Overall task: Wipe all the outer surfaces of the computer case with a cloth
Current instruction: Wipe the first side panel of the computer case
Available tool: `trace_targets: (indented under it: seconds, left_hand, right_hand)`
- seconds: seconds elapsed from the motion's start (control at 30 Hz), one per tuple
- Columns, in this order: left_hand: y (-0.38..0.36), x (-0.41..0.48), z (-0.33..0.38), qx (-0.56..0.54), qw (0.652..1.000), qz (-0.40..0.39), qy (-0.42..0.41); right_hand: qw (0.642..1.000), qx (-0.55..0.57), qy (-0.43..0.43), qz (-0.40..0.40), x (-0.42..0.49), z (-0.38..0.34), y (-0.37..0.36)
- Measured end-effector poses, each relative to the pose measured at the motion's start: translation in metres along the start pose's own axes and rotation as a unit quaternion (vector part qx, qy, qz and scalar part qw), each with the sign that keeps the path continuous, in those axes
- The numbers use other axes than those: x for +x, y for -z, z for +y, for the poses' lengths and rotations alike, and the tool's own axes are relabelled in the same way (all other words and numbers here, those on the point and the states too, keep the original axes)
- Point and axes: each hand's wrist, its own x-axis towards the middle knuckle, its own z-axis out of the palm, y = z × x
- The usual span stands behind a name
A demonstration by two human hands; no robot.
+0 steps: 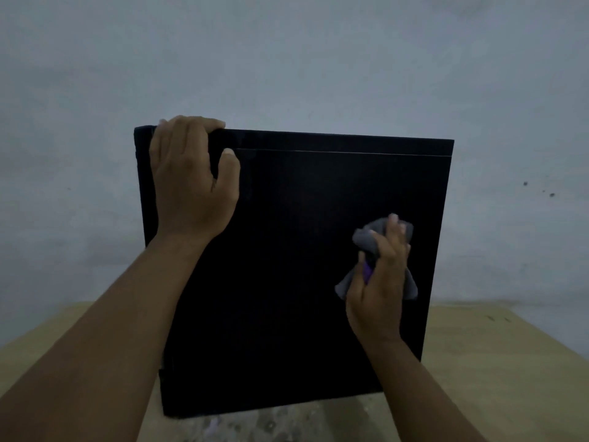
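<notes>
The big black computer case [296, 256] stands on the wooden table [497, 355], the left hand [191, 183] grips its top edge, and the right hand [379, 282] holds a bunched gray cloth [366, 240] against its side.

"What stood behind the counter [478, 362]?"

"A plain wall [287, 59], pale grey-blue and faintly mottled, which filled everything above the counter."

"Any marks on it?"

"A couple of small dark specks [525, 184], above the counter's right end."

"And the counter itself?"

"Light tan wood, with a worn greyish patch [271, 424] at the counter's near edge. The light was dim and even."
</notes>
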Motion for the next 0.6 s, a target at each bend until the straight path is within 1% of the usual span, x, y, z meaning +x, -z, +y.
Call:
trace_targets:
  seconds: [0.1,0.17,0.27,0.33,0.43,0.53,0.6]
  left_hand:
    - [0.000,0.001,-0.001,-0.004,1.000,0.000,-0.004]
    - [0.000,0.001,0.000,-0.012,1.000,0.002,-0.004]
    - [0.002,0.002,-0.001,-0.036,0.999,0.002,0.004]
    - [0.005,0.004,-0.002,-0.041,0.999,-0.001,0.005]
    - [0.005,0.002,0.001,-0.055,0.998,-0.007,0.010]
    - [0.005,0.004,0.000,-0.074,0.997,-0.006,0.020]
    - [0.005,0.003,0.000,-0.087,0.996,0.001,0.026]
  right_hand:
    - [0.986,0.026,-0.132,0.095,-0.020,0.000,-0.005]
    - [0.971,0.031,-0.193,0.140,-0.027,-0.003,-0.009]
    - [0.947,0.053,-0.263,0.179,-0.023,-0.008,-0.014]
    - [0.936,0.072,-0.277,0.203,-0.009,-0.009,-0.018]
    - [0.930,0.056,-0.289,0.222,0.030,-0.005,-0.015]
    - [0.938,0.024,-0.280,0.203,0.074,-0.014,-0.019]
    - [0.954,0.013,-0.236,0.187,0.092,-0.028,-0.026]
